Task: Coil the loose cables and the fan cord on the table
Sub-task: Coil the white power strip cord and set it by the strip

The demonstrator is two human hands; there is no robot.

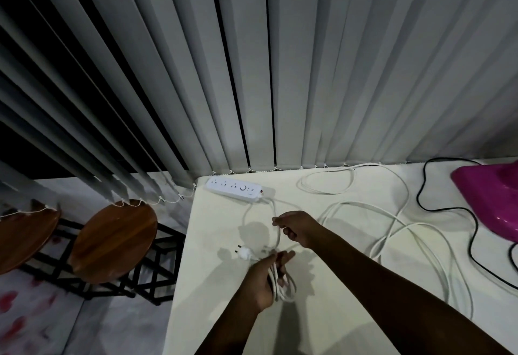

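A white power strip (235, 189) lies at the table's far left corner. Its white cable (398, 231) sprawls in loose loops over the table to the right. My left hand (263, 281) grips a small bundle of coiled white cable (283, 287), with the white plug (244, 252) sticking out to the left. Just above it, my right hand (297, 228) pinches a strand of the same cable coming from the strip. A black fan cord (448, 209) snakes along the right side from the pink fan base (490, 200).
The cream table (224, 312) has its left edge close to my left hand. Two round wooden stools (112, 242) on black frames stand on the floor to the left. Grey vertical blinds (280, 74) hang behind the table.
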